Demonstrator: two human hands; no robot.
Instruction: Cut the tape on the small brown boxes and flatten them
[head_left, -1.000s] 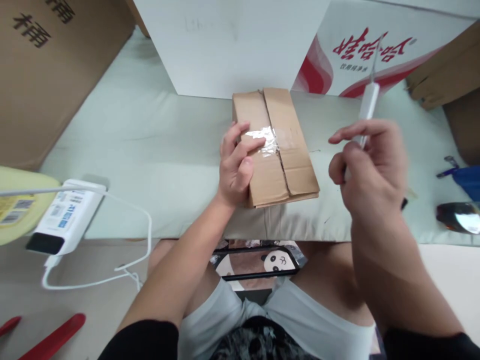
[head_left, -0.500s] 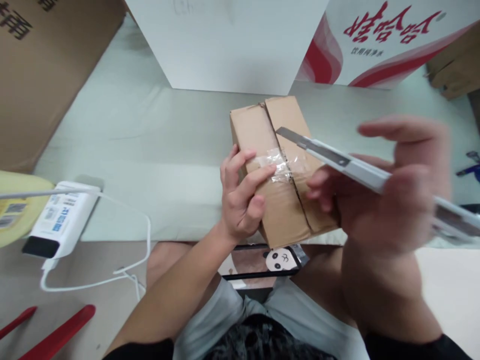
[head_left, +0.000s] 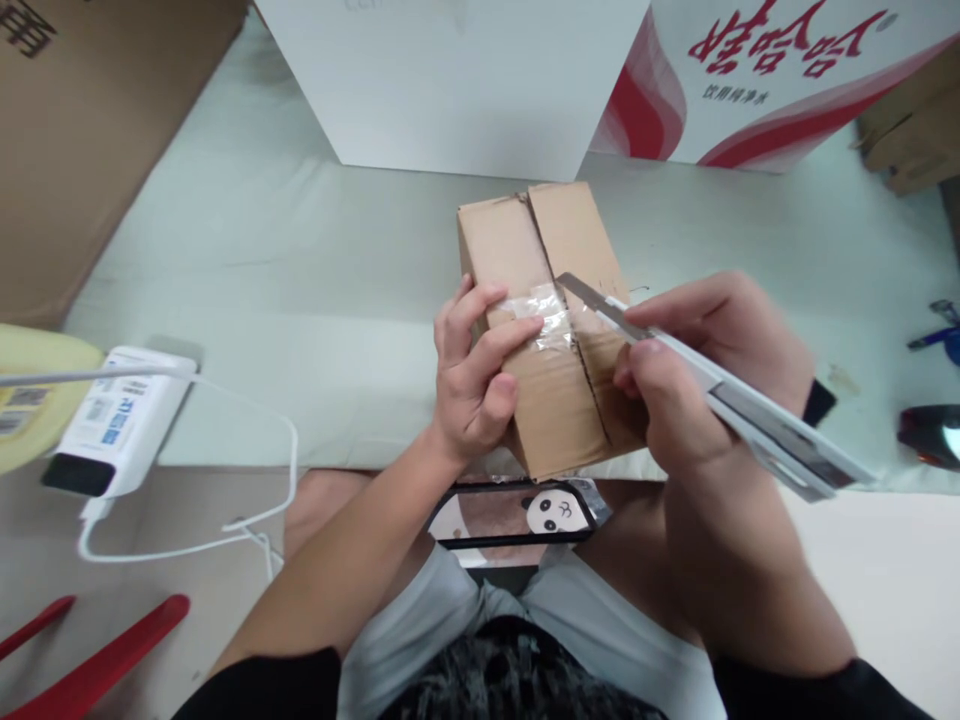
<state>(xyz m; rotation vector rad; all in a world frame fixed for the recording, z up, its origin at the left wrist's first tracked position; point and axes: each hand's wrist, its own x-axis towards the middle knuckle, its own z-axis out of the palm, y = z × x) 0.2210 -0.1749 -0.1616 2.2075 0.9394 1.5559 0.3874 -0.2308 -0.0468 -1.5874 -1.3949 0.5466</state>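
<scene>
A small brown cardboard box sits at the near edge of the pale cloth surface, its two top flaps meeting at a dark seam. Clear tape crosses that seam near the middle. My left hand grips the box from its left side, fingertips on the top and over the tape. In my right hand is a white utility knife with its blade out. The blade tip is at the seam, just above the tape; whether it touches the cardboard I cannot tell.
Large white cartons stand behind, one with red printing. A big brown carton is at far left. A white power bank with a cable lies left, beside a yellow container. A panda-patterned phone rests on my lap.
My right hand has lowered and come left, its index finger now along the front of the knife. The blade tip has moved down towards the tape. My left hand still holds the box.
</scene>
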